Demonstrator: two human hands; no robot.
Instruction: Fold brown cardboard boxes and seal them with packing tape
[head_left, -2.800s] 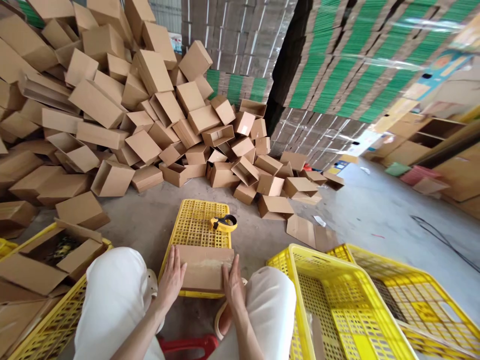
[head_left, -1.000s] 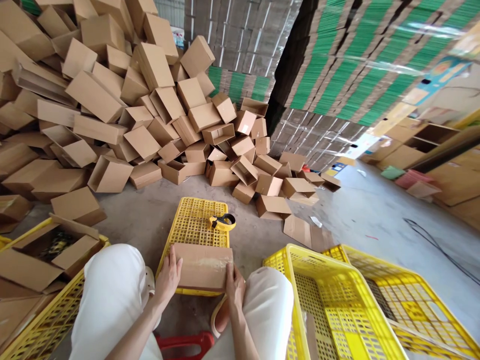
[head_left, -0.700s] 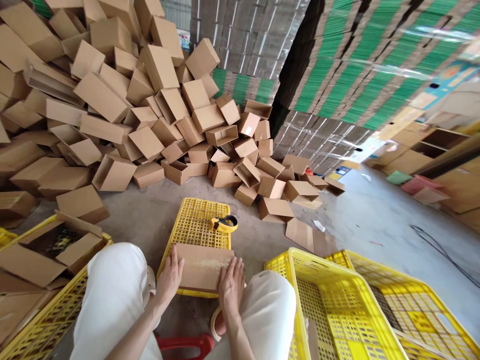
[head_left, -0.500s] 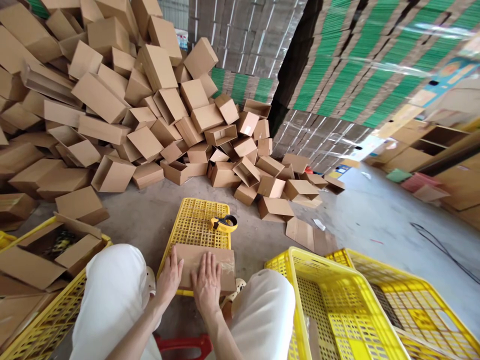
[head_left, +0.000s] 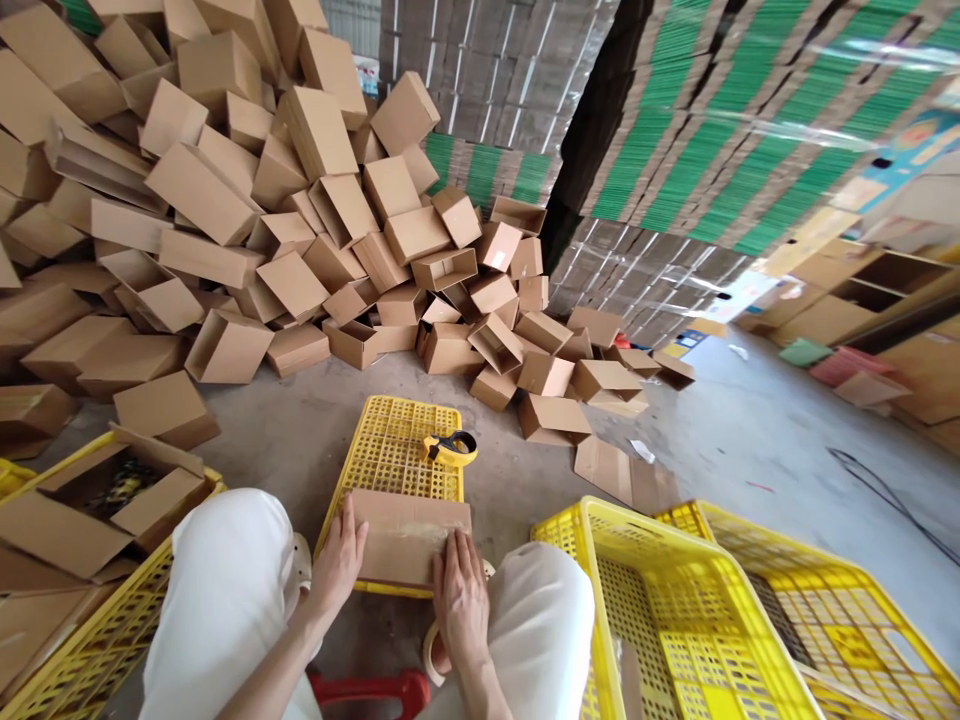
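A closed cardboard box (head_left: pixel 409 530) lies on an upturned yellow crate (head_left: pixel 397 440) between my knees. Clear tape shows on its top toward the right end. My left hand (head_left: pixel 341 555) rests against the box's left end, fingers extended. At the right end, my right hand (head_left: pixel 461 590) lies flat with its fingers on the top face. Behind the box, on the crate's grid, sits a yellow and black tape dispenser (head_left: pixel 450 448), touched by neither hand.
A large heap of cardboard boxes (head_left: pixel 292 280) covers the floor ahead and left. On my right stand yellow crates (head_left: pixel 592 510). An open carton (head_left: pixel 112 500) rests in a crate on my left. Strapped stacks of flat cardboard (head_left: pixel 675 120) rise behind. A red stool (head_left: pixel 367 690) shows below me.
My right hand has slid across the box top from its middle to the right end. The left hand stays at the left end, and the box has not moved.
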